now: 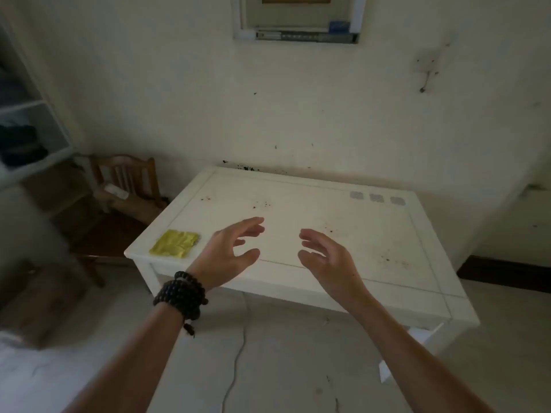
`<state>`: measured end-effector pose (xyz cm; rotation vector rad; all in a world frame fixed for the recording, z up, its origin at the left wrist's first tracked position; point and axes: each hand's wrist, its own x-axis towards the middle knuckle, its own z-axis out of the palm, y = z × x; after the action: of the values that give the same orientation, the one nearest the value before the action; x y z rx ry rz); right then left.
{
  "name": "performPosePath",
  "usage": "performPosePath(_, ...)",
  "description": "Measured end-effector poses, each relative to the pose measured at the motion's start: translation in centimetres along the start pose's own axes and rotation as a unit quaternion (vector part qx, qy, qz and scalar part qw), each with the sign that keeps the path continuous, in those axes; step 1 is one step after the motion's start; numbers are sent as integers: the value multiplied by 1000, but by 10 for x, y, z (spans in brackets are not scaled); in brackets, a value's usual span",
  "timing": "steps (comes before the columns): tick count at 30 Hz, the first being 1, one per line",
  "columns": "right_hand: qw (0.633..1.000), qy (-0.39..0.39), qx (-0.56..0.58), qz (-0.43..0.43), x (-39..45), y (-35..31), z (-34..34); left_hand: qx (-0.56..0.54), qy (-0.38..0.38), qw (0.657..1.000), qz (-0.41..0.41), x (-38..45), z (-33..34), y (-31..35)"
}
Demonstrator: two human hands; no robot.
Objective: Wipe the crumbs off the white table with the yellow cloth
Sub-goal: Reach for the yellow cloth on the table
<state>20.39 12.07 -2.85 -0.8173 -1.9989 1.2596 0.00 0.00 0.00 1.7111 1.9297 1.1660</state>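
Reaching out over the white table (pixel 343 296), the left hand (pixel 229 254) and right hand (pixel 325 260) both hang with fingers spread and nothing in them, so wiping looks not yet begun. The yellow cloth (pixel 175 243) lies flat at the near left corner, just beside the left hand, while crumbs (pixel 393 260) scatter toward the far edge and right side; next, that hand likely needs to grasp the cloth

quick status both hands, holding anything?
Left hand: open, fingers spread, empty; the yellow cloth lies untouched on the table beside it.
Right hand: open, empty.
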Motion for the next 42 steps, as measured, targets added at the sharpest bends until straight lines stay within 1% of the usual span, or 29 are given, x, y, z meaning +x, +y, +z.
performPosePath(6,998,-59,-2,-2,29,-15,65,4,26,998,-49,-14,-41,-44)
performPosePath(10,996,-84,-2,-12,57,-18,97,0,37,996,-77,-14,-65,-72)
performPosePath(13,994,-108,3,-18,91,-15,127,2,46,994,-103,-7,-84,-102)
performPosePath(17,990,-141,12,-23,146,-2,173,9,57,988,-141,12,-108,-153)
performPosePath(22,984,-173,25,-33,246,13,236,30,61,982,-174,73,-150,-227)
performPosePath(26,982,-178,50,-25,315,16,275,52,52,980,-184,120,-183,-274)
performPosePath(33,980,-187,58,-14,378,14,335,61,48,980,-185,159,-228,-336)
performPosePath(37,986,-159,52,1,400,11,372,45,16,982,-184,175,-255,-375)
performPosePath(42,993,-107,29,28,412,8,414,10,-8,989,-146,191,-286,-424)
